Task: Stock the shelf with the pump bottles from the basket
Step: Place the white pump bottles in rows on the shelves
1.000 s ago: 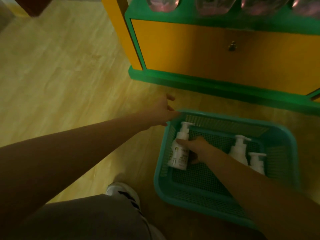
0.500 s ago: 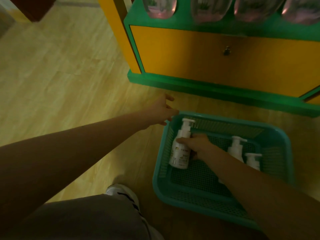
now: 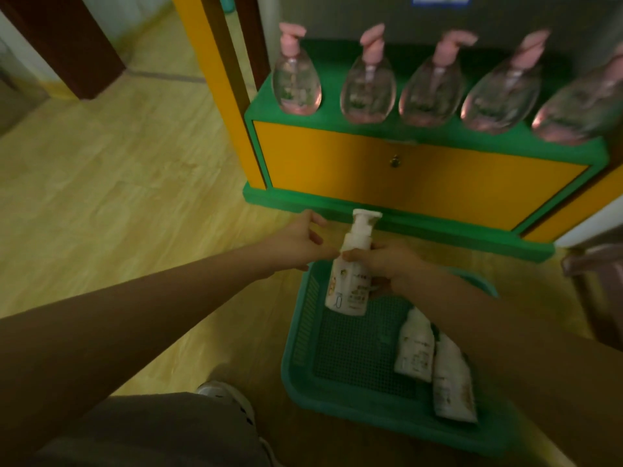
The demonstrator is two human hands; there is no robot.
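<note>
Head camera looks down at a teal basket on the wood floor, and everything here is told from that basket.

Above the far left corner of the basket, the right hand holds a white pump bottle. Its fingers curl round the neck and shoulder of the bottle. The bottle is lifted up and stands almost straight, with a small lean. It is white all over, with a white pump top whose spout points to the right. It has small gold pictures and dark writing on the front, too blurry to read.

The left hand is just left of that bottle, above the far left edge of the basket. Its fingers are loosely bent and hold nothing. One fingertip is right beside the right hand's thumb; whether they touch is hard to tell.

Inside the basket, on the right side, lie two more white pump bottles. They look the same as the held one. The right arm covers their tops.

Past the basket stands a green and orange shelf. On its green ledge sit five clear pink bottles with pink pumps, in a row.

Near the left of the basket, a white shoe rests on the floor.
</note>
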